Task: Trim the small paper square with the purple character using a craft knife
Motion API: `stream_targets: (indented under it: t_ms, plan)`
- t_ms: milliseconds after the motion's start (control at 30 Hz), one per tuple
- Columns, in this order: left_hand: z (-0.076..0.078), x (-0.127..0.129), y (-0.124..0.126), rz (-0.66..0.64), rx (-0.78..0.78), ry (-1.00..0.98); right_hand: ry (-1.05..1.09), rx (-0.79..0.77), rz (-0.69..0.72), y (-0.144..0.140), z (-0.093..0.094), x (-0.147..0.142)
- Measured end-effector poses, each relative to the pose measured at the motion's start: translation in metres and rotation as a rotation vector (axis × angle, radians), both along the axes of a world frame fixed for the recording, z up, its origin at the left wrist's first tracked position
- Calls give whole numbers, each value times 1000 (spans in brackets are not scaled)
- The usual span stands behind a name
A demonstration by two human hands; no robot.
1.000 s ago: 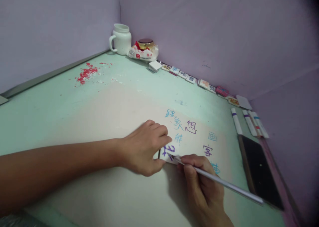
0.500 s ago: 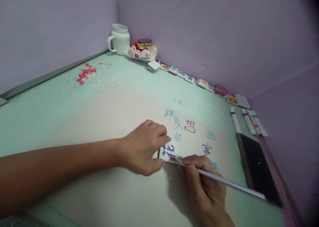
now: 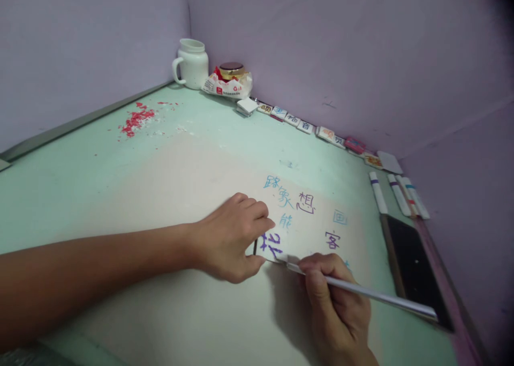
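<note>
White card [image 3: 273, 247] bears 1 thick purple character.

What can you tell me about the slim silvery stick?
The slim silvery stick looks smooth and straight, perhaps metal or plastic. Pinched in the right hand near its pale, blurred tip, it slants across the view. The tip is beside the purple-marked white card; contact is unclear. The far end overlaps the dark slab in this view.

My tool [image 3: 381, 296] gleams silver | my block [image 3: 271, 245] is white — marked in purple | tabletop [image 3: 80, 178], pale green | wall [image 3: 341, 44], lilac | jug [image 3: 193, 68], white
</note>
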State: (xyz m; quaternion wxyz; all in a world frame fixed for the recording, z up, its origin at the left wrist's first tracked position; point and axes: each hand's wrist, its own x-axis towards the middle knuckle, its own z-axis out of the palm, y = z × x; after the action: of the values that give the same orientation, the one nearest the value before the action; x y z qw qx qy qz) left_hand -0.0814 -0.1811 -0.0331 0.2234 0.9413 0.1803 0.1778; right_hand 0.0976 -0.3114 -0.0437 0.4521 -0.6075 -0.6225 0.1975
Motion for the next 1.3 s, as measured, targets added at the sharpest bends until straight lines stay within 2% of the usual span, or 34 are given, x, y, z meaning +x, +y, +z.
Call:
stream_targets:
  t_ms: [133,267,467,667,800,1000,1300]
  plan:
    - [0,1,1,-3,4,-13,119,58,-59,-1,-3,-3]
    - [0,1,1,-1,5,-22,148,127,-38,-1,-5,-5]
    - [-1,-1,1,-12,-9,-30,162,202,-188,-5,-5,6]
    - [-1,-2,3,-69,-8,-73,261,7,-50,-5,-4,21]
    - [-1,-3,4,-103,3,-87,227,-54,-65,-3,0,11]
    - [1,-2,5,-121,18,-42,42,-23,77,-2,3,7]
    - [3,0,4,-111,33,-25,36,-38,98,1,4,10]
